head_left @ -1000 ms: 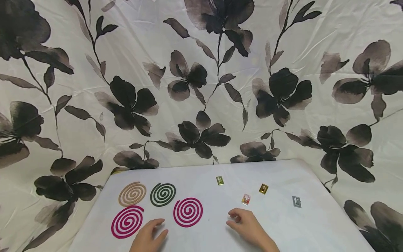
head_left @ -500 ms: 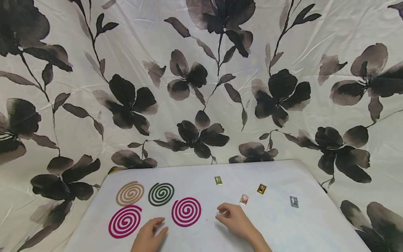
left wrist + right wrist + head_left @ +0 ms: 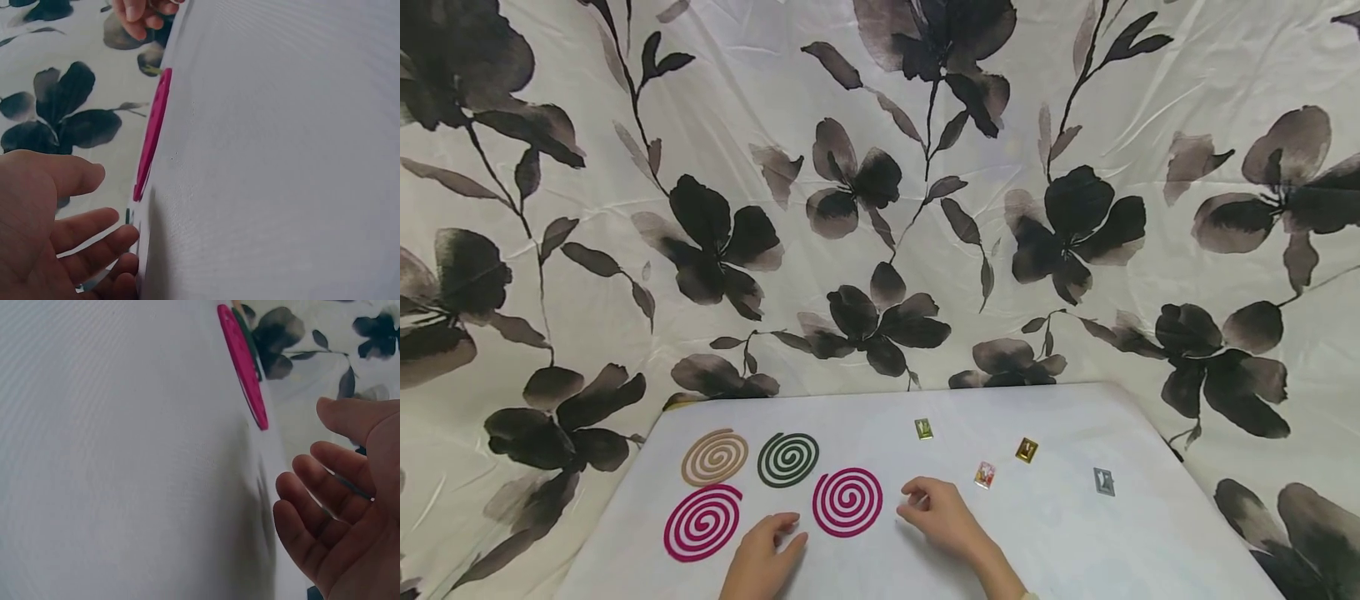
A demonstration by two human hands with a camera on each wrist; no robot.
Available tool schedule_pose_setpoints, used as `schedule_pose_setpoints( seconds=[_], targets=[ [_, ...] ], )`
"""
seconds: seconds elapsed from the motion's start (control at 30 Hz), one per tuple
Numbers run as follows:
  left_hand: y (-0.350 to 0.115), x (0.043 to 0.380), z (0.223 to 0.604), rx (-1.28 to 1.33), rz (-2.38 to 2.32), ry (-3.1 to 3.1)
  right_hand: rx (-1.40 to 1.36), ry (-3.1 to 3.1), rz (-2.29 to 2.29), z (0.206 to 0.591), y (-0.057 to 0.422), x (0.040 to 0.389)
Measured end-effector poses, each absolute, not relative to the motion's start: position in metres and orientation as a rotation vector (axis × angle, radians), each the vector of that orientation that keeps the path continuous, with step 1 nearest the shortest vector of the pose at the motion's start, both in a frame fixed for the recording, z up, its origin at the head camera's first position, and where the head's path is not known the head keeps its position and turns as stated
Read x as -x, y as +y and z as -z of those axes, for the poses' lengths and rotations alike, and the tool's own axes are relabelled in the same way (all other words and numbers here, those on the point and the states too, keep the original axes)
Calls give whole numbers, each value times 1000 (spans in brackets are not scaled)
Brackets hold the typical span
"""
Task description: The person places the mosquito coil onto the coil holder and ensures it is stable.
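Note:
My left hand [image 3: 762, 558] is at the front of the white table, between two pink mosquito coils, with its fingers loosely bent and nothing in them. One pink mosquito coil [image 3: 702, 524] lies to its left. The other pink coil [image 3: 847, 502] lies between my two hands, apart from both. Just right of that coil is my right hand [image 3: 946, 518], relaxed and holding nothing. In the right wrist view, a gap shows between the right thumb and fingers [image 3: 328, 481]. Behind lie a tan coil [image 3: 715, 458] and a dark green coil [image 3: 787, 461].
Several small card-like pieces lie on the right half of the table [image 3: 1120, 550]: a green-gold one [image 3: 923, 429], a red-and-white one [image 3: 985, 475], a gold one [image 3: 1027, 451] and a silver one [image 3: 1104, 482]. A floral cloth [image 3: 790, 283] hangs behind the table.
My right hand has moved left, from near the red-and-white piece to beside the right-hand pink coil. The left hand has shifted only slightly. The coils and small pieces stay where they were.

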State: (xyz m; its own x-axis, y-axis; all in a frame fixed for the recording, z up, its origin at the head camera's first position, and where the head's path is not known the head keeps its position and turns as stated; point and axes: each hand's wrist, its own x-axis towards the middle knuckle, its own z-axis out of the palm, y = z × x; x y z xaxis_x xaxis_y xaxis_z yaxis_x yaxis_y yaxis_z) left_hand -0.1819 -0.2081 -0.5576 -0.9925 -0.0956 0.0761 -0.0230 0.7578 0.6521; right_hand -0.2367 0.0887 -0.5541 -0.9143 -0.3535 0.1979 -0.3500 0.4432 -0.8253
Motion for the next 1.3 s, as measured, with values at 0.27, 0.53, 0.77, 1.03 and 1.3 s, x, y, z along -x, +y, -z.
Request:
schedule_pose_setpoints(
  seconds=[0.27, 0.53, 0.77, 1.03, 1.3],
  targets=[
    [-203, 192, 563, -74, 1087, -2804, 584, 2660, 1530, 556, 80, 241],
    [-199, 201, 561, -93, 1075, -2780, 575, 2670, 1530, 554, 68, 249],
    [-198, 208, 558, -46, 1075, -2757, 558, 2703, 1500, 552, 60, 255],
    [-199, 211, 561, -10, 1075, -2773, 527, 2720, 1450, 557, 53, 262],
    [-198, 211, 565, -70, 1111, -2778, 498, 2749, 1372, 563, 45, 264]
  ],
)
